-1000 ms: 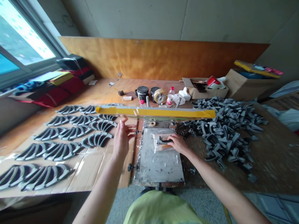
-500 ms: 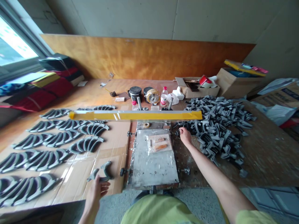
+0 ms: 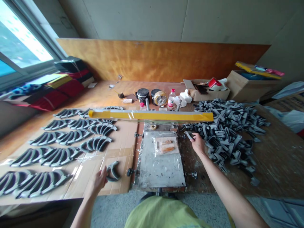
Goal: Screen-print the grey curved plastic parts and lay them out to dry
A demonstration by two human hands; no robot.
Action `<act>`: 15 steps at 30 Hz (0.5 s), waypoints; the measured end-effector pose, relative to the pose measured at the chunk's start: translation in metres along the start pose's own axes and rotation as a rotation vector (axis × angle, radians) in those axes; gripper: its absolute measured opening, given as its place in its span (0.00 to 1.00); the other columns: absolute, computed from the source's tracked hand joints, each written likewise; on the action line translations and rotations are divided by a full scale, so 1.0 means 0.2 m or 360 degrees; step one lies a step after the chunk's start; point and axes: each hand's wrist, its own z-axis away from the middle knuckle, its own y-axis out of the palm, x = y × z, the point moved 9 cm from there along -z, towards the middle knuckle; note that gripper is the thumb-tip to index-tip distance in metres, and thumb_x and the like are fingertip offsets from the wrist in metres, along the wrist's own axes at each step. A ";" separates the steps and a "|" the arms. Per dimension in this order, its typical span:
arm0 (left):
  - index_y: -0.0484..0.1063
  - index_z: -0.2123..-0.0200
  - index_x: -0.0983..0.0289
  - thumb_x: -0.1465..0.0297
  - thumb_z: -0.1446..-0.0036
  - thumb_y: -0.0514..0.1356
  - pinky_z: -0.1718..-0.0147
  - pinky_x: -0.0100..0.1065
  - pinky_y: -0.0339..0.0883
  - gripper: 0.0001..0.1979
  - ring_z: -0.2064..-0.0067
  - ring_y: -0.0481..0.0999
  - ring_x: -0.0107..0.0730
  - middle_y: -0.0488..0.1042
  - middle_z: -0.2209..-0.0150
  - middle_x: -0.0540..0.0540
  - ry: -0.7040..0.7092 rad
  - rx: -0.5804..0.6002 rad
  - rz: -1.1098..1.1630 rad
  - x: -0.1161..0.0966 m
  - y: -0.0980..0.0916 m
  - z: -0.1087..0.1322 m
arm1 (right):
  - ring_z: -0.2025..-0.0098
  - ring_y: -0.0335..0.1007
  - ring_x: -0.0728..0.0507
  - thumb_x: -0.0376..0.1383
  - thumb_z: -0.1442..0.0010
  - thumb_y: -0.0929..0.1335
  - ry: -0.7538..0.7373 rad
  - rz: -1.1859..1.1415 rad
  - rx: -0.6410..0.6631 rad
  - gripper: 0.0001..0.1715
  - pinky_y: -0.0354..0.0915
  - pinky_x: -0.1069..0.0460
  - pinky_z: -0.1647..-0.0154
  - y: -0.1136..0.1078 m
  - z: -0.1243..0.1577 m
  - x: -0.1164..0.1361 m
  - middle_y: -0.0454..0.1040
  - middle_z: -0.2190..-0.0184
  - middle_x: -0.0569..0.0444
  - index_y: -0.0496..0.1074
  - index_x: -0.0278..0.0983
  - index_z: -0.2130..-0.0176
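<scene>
My left hand (image 3: 100,180) is over the front of the cardboard, its fingers closed at the left side of a curved grey plastic part (image 3: 114,171). The fingers cover what they pinch, and the part's open side faces up and left. My right hand (image 3: 198,144) pinches a small grey plastic piece (image 3: 189,135) between thumb and fingers, at the left edge of a large heap of similar grey parts (image 3: 225,133). Between the hands lies a grey metal plate (image 3: 161,171), with a plastic-wrapped bundle (image 3: 167,145) on it.
Rows of curved grey parts (image 3: 59,156) cover the cardboard sheet (image 3: 124,139) at left. A yellow-taped bar (image 3: 152,116) spans above the plate. Black-knobbed clamps (image 3: 130,172) flank the plate. Behind stand black tubs (image 3: 143,95), a bottle (image 3: 171,99) and cardboard boxes (image 3: 206,94).
My left hand has moved forward, and its spread fingers have closed beside the curved part. My right hand has drawn back slightly, a grey piece now showing in its fingers. The view has shifted left.
</scene>
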 end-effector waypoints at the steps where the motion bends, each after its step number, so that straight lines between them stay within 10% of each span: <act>1: 0.63 0.77 0.60 0.39 0.51 0.48 0.83 0.32 0.55 0.29 0.86 0.61 0.32 0.62 0.89 0.49 0.0088 -0.0039 0.0155 -0.14 -0.03 0.01 | 0.58 0.72 0.42 0.28 0.42 0.65 -0.0146 -0.0152 -0.0001 0.21 0.66 0.49 0.54 -0.01 0.04 0.09 0.74 0.60 0.48 0.70 0.35 0.48; 9: 0.71 0.62 0.63 0.48 0.41 0.51 0.78 0.26 0.63 0.24 0.79 0.67 0.25 0.70 0.79 0.48 0.1025 -0.0171 0.1021 -1.41 -0.13 0.27 | 0.56 0.65 0.43 0.29 0.37 0.64 -0.1327 -0.0186 0.0424 0.18 0.62 0.48 0.53 0.17 0.40 0.82 0.72 0.63 0.51 0.77 0.41 0.51; 15: 0.66 0.82 0.62 0.58 0.39 0.50 0.78 0.27 0.62 0.23 0.80 0.66 0.26 0.67 0.84 0.50 0.1171 -0.0225 0.0894 -1.60 -0.11 0.36 | 0.53 0.64 0.43 0.29 0.37 0.65 -0.1377 0.0094 0.0482 0.20 0.59 0.48 0.50 0.20 0.43 0.85 0.73 0.60 0.51 0.75 0.44 0.49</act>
